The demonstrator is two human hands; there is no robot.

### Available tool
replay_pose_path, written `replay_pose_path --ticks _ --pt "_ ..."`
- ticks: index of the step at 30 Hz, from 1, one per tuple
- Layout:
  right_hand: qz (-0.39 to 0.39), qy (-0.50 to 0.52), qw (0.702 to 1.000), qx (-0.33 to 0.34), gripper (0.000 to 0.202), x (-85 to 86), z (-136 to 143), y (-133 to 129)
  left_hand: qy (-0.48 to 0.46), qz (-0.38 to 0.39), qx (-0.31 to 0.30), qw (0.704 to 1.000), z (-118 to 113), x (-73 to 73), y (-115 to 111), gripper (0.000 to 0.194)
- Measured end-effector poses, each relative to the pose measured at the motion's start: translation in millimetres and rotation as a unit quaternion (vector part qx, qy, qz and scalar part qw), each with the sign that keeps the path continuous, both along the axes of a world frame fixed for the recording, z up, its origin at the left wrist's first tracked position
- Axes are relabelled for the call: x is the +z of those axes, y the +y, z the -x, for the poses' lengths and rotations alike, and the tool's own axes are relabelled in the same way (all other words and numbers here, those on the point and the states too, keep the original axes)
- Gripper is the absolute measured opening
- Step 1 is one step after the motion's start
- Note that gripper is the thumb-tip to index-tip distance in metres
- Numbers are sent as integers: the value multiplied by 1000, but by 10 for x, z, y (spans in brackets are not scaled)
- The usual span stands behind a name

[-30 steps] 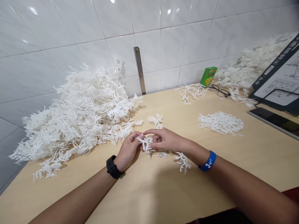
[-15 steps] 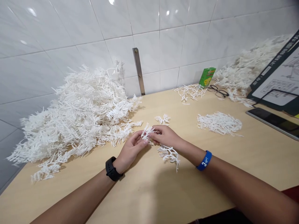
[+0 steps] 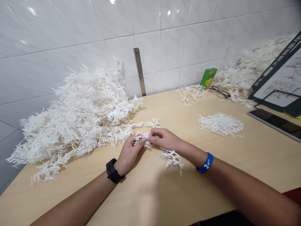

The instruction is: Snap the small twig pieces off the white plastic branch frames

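Note:
My left hand (image 3: 129,153), with a black watch on its wrist, pinches a small white branched plastic piece (image 3: 144,138) between thumb and fingers. From the right, my right hand (image 3: 166,138) grips the same piece, its fingertips close to my left thumb. Another branched piece (image 3: 173,158) hangs or lies just below my right hand; which of the two is unclear. Behind my hands a loose white piece (image 3: 154,123) shows on the table. A large heap of white branched pieces (image 3: 87,110) rises at the left.
On the wooden table (image 3: 141,194), a flat pile of white sprigs (image 3: 221,124) lies at the right. Farther back are thin white branches (image 3: 191,93), a green box (image 3: 208,78), eyeglasses (image 3: 219,92), a second heap (image 3: 246,67), a phone (image 3: 277,121) and a printed carton (image 3: 282,75).
The held piece has turned flatter and moved slightly left and down between my hands. The loose piece behind them shows farther left. The branch below my right hand has shifted slightly right.

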State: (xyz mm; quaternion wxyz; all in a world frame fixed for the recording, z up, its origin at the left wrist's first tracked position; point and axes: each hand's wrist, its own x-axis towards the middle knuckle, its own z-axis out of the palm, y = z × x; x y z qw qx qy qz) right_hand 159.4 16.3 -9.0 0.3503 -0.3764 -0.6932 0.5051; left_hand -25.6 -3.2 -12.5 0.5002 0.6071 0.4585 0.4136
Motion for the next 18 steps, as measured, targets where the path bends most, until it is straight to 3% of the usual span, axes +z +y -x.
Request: replay_pose_path --ticks 4,9,15,18 --pt "-23 -36 999 -13 38 -19 28 -29 40 -17 -32 999 -23 71 -31 28" --pt "23 41 999 4 42 -8 20 -8 38 -22 -56 997 -26 91 -40 30" --pt "-7 89 991 -96 46 29 -129 91 23 -12 -32 999 -5 53 -32 31" --pt "-29 68 992 -102 50 51 -134 62 33 -14 -35 999 -12 63 -38 31"
